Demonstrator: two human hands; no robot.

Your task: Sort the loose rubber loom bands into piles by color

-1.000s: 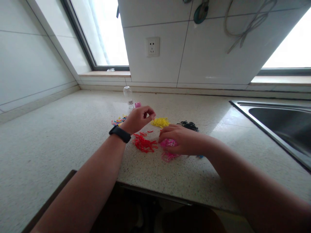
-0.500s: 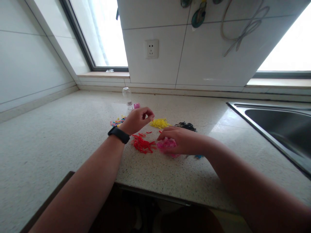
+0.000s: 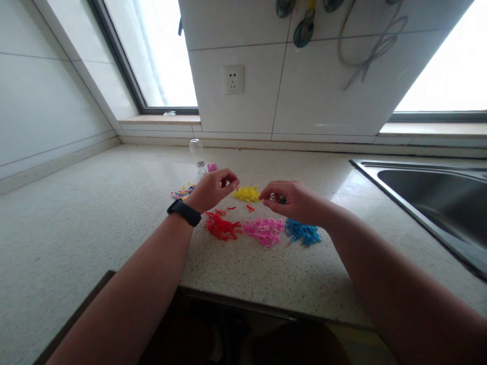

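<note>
Between my left hand [image 3: 218,188] and right hand [image 3: 291,200], a gap opens above the speckled countertop [image 3: 243,266], the yellow rubber-band pile [image 3: 247,194] lying in it. Nearer me, red [image 3: 220,226], pink [image 3: 265,230] and blue piles [image 3: 303,233] obstruct a low pass; open strips run before them and toward the sink [image 3: 375,168]. A clear bottle [image 3: 197,152] stands beyond my left hand.

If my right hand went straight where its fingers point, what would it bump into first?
Probably the yellow pile of bands, just past the fingertips of your right hand. It might pass over the top, though; the hand's height is hard to judge.
</note>
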